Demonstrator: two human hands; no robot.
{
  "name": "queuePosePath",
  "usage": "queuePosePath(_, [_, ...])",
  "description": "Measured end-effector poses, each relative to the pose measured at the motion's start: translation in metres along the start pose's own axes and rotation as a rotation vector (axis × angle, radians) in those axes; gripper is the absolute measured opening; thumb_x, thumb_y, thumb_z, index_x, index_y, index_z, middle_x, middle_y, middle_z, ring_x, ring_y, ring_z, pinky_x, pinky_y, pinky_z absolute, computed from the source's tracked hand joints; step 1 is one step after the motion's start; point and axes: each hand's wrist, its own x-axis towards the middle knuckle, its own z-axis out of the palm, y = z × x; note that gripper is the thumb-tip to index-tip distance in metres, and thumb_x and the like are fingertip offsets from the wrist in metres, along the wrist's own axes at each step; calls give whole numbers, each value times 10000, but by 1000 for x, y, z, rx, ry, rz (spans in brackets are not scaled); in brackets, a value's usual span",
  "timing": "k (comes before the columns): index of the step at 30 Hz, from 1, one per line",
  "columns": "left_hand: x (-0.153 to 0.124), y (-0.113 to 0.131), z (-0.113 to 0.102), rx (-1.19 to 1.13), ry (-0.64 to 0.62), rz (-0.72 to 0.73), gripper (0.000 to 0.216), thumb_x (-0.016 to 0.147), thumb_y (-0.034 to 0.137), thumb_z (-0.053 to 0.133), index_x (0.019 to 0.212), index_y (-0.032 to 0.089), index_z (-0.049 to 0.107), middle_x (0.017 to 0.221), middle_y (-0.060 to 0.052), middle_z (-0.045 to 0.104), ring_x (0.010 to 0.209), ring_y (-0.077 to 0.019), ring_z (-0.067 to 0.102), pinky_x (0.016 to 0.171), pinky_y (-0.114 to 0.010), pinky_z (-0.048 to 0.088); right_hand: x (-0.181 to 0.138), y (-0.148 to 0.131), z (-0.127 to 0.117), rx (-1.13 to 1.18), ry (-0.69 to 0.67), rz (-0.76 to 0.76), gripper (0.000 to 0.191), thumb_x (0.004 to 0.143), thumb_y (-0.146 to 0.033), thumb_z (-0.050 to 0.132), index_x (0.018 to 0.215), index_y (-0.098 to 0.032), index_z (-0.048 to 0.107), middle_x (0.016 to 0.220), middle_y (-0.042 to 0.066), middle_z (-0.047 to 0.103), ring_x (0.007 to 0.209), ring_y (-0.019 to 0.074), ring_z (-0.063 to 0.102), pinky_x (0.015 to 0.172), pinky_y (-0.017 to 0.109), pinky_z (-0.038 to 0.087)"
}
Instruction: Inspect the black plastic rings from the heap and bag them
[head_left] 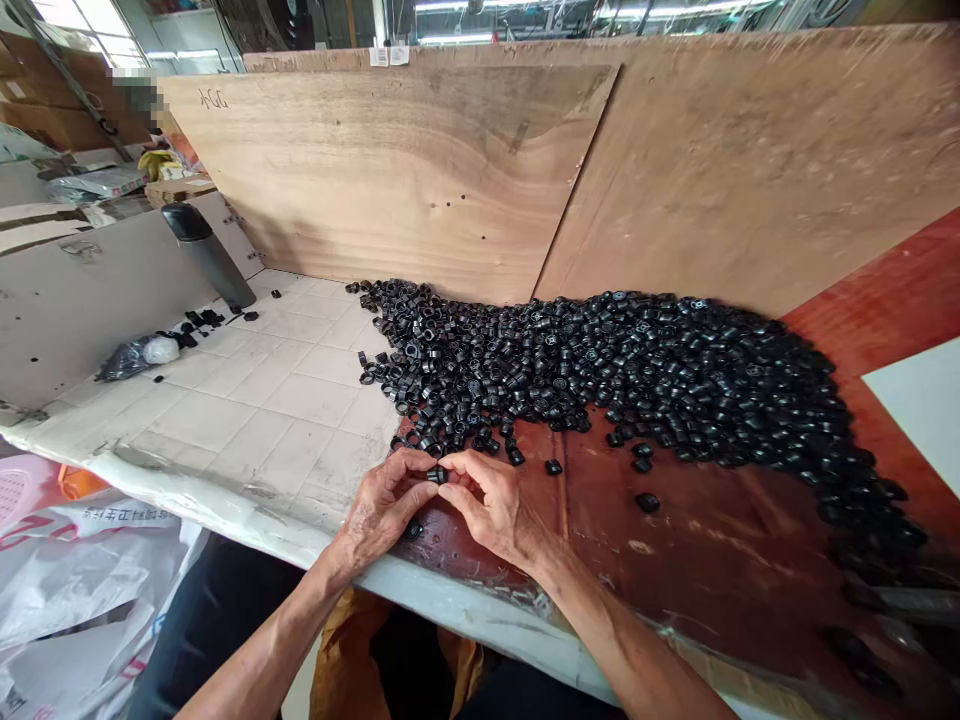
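Note:
Between the fingertips of my left hand (391, 497) and my right hand (491, 505) is a small round black plastic part (437, 475), like a cap or ring. Both hands pinch it just above the front of the table. A large heap of similar black plastic parts (660, 370) spreads behind and to the right of my hands. Its left portion shows open rings; many on the right look capped. One loose black part (412, 530) lies beneath my left hand. Other single parts (553, 467) sit to the right.
A plywood board (390, 180) stands behind the heap. At the left, a grey bottle with a black lid (210, 255) leans near black scraps and a small plastic bag (127, 357). White tiles (262, 390) meet a red-brown board (675, 560). White sacks (82, 590) are below left.

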Motion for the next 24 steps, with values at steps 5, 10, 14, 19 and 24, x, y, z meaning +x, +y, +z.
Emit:
queuePosePath(5, [1, 2, 0, -62, 11, -54, 289, 924, 432, 772, 1112, 214, 746, 1082, -58, 745, 982, -214, 706, 925, -355, 588, 0, 2, 1, -7, 6, 74, 227, 1051, -341, 537, 897, -223, 654, 695, -1, 657, 617, 148, 626, 616, 238, 484])
queuePosePath(10, [2, 3, 1, -85, -5, -91, 284, 916, 431, 783, 1097, 214, 758, 1057, -53, 738, 978, -209, 699, 915, -341, 579, 0, 0, 0, 27, 25, 59, 160, 1005, -318, 600, 886, -225, 654, 705, -10, 643, 628, 149, 621, 614, 242, 493])
queuePosePath(14, [2, 2, 1, -129, 14, -100, 291, 913, 433, 790, 1093, 208, 752, 1065, -57, 736, 962, -203, 702, 890, -329, 583, -1, 0, 0, 30, 28, 47, 99, 988, -303, 609, 979, -227, 672, 790, 10, 686, 696, 165, 656, 660, 256, 521])
queuePosePath(19, [2, 2, 0, -80, -8, -49, 260, 911, 416, 797, 1070, 212, 764, 1065, -57, 756, 1005, -215, 709, 942, -349, 585, -2, -3, 0, 132, -5, 157, 94, 971, -311, 616, 925, -230, 631, 742, -1, 679, 633, 157, 659, 598, 248, 519])
queuePosePath(24, [2, 0, -2, -80, -17, -4, 218, 940, 370, 776, 1093, 219, 742, 1097, -58, 756, 998, -203, 724, 920, -341, 601, 0, -7, 2, 170, -11, 198, 87, 939, -314, 627, 931, -229, 645, 702, -10, 674, 626, 160, 660, 598, 249, 519])
